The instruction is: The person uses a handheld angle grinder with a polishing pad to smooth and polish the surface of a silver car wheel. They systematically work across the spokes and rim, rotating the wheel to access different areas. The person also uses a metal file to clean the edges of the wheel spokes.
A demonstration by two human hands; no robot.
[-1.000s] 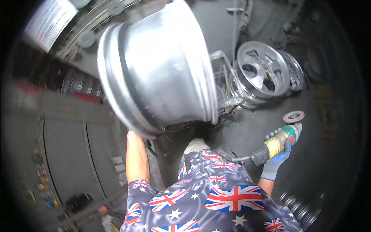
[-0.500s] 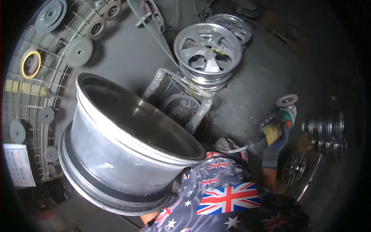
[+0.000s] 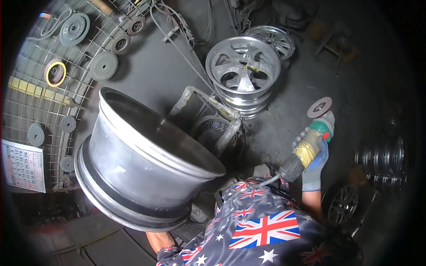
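Note:
A large silver wheel rim barrel [image 3: 137, 155] fills the left side, tilted, its hollow dark inside facing up and to the right. My left forearm [image 3: 160, 241] passes beneath its lower edge; the left hand is hidden behind the barrel, so its fingers do not show. Out to the right, my right hand [image 3: 317, 162], in a grey-blue glove, grips an angle grinder [image 3: 305, 153] with a green head and yellow wrapping round its body. The grinder's reddish-brown disc [image 3: 319, 107] points away from me, well apart from the barrel. A grey cord runs from its rear toward my shirt.
Behind the barrel stands a worn metal frame [image 3: 182, 99]. Spoked rims [image 3: 243, 66] are stacked on the grey floor at the far middle. More rims [image 3: 381, 157] lie at right. Abrasive discs [image 3: 104, 66] hang on a wire rack at left, beside a calendar sheet [image 3: 24, 166].
The grinder in my right hand has risen and shifted slightly left. The barrel sits a little differently, and more of my left forearm shows. The whole view has also shifted.

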